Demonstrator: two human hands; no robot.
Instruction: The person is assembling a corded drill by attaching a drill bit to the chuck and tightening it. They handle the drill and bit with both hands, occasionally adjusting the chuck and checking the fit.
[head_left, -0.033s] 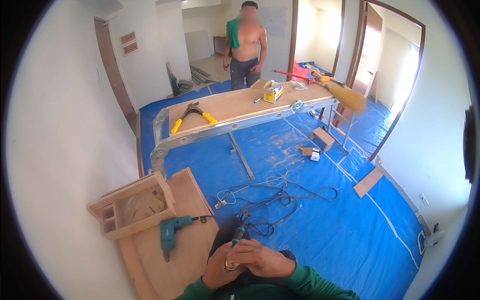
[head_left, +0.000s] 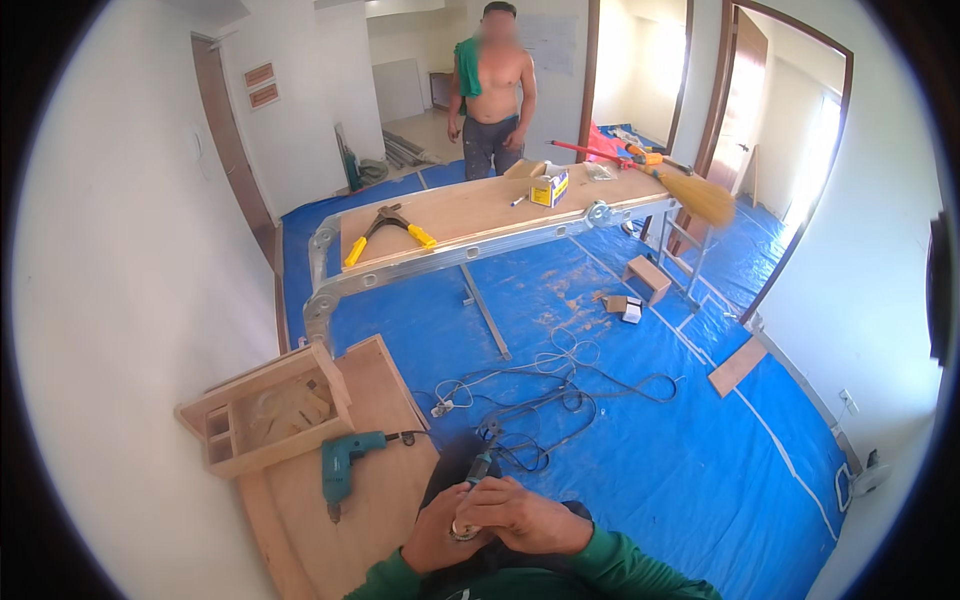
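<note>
Low in the head view, both my hands are closed around a teal power tool [head_left: 480,468] that looks like a small angle grinder, its slim body pointing away from me. My left hand [head_left: 436,530] wraps it from the left. From the right, my right hand [head_left: 520,514] has its fingers bent over the tool's silver metal end [head_left: 463,531], partly hiding it. To the left of my hands, a teal corded drill [head_left: 340,472] lies on a plywood sheet [head_left: 385,505]. Beside it sits a wooden box with compartments [head_left: 335,425], holding small bits.
Tangled cords [head_left: 560,395] lie ahead on the blue floor sheet [head_left: 640,470]. A plank-topped metal trestle [head_left: 470,255] carries a bolt cutter-like tool [head_left: 390,230], a small box [head_left: 548,188] and a broom [head_left: 695,195]. Behind it stands a person [head_left: 497,90]. A wooden piece [head_left: 737,366] lies right.
</note>
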